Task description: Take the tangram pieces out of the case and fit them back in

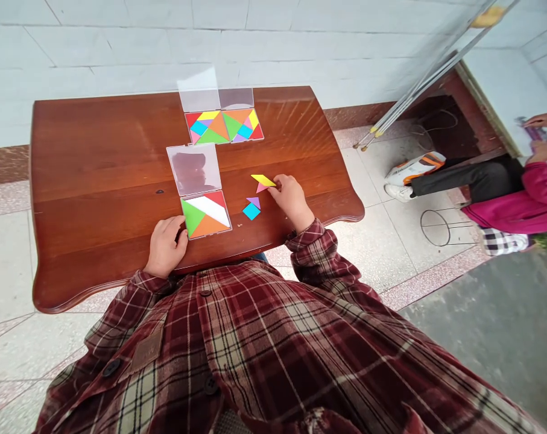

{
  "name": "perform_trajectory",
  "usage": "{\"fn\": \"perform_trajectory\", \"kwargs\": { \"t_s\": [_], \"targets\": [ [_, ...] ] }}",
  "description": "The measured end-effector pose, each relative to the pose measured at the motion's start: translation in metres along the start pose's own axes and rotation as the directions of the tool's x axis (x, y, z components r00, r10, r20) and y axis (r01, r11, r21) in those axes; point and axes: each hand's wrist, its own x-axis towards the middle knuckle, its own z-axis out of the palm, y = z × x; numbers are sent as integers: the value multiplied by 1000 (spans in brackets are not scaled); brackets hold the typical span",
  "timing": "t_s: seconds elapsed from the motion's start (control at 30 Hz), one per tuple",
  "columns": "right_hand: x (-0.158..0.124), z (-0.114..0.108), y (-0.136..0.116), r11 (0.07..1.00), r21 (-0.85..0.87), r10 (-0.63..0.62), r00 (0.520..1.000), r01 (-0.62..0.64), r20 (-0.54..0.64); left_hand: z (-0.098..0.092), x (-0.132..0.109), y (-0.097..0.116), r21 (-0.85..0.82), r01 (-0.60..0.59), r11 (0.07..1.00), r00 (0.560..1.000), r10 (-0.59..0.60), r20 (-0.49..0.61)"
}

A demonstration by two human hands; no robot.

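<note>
An open tangram case (208, 234) lies on the table near my body, its clear lid (195, 170) folded back. Green (191, 215), orange (204, 226) and red (218, 198) pieces sit in it, with a white gap between. My left hand (165, 246) rests at the case's left edge, thumb apart from the fingers. To the right, my right hand (292, 201) pinches the right end of a yellow parallelogram piece (263, 180). Beside it is a pink triangle (261, 188), partly covered. A purple triangle (254, 202) and a blue square (251, 211) lie loose on the wood.
Two filled tangram cases (230, 141) with raised lids stand at the back of the brown table (96, 181). Crutches (406, 99) lean at the right wall. A seated person in a magenta top (503, 205) is at far right, near a wire ring (435, 228).
</note>
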Motion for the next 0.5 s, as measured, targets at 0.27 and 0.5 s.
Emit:
{"fn": "perform_trajectory", "kwargs": {
  "t_s": [0.27, 0.5],
  "targets": [
    [33, 3, -21, 992, -122, 12, 995, 0, 102, -3, 1, 5, -8, 22, 1000, 1000, -22, 14],
    [42, 9, -15, 992, -124, 32, 997, -24, 64, -2, 1, 7, -3, 35, 999, 999, -35, 38]
  ]
}}
